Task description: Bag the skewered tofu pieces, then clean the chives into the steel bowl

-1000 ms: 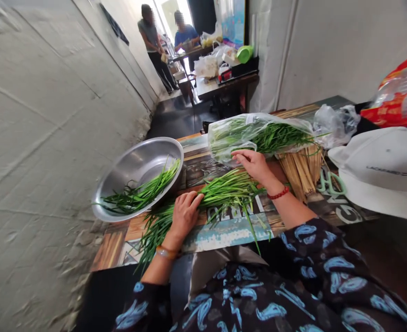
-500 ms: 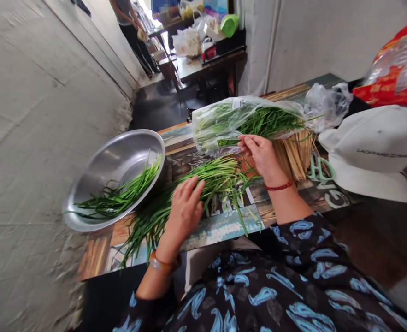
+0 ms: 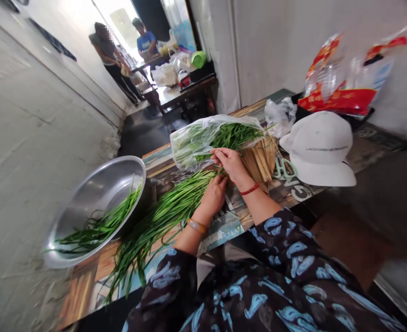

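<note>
Long garlic chives [image 3: 165,210] lie in a loose pile across the table, their green tips hanging over the near edge at left. My left hand [image 3: 216,193] is at the pale stem ends of this pile, fingers curled in around them. Just above it, my right hand [image 3: 229,162] has thumb and fingertips pinched together; whatever is between them is too small to make out. Behind that hand lies a clear plastic bag [image 3: 189,143] with more chives. A steel basin [image 3: 96,184] at left holds another bunch.
Right of my hands are wooden skewers [image 3: 258,159], green-handled scissors [image 3: 285,168], a white cap [image 3: 322,143] and a crumpled plastic bag [image 3: 280,115]. A red-and-clear package [image 3: 341,99] stands behind the cap. Two people are near a farther table [image 3: 175,94].
My left hand has moved right from the middle of the pile to the stem ends, closing its fingers. My right hand stays pinched. The view has shifted, showing more at the right.
</note>
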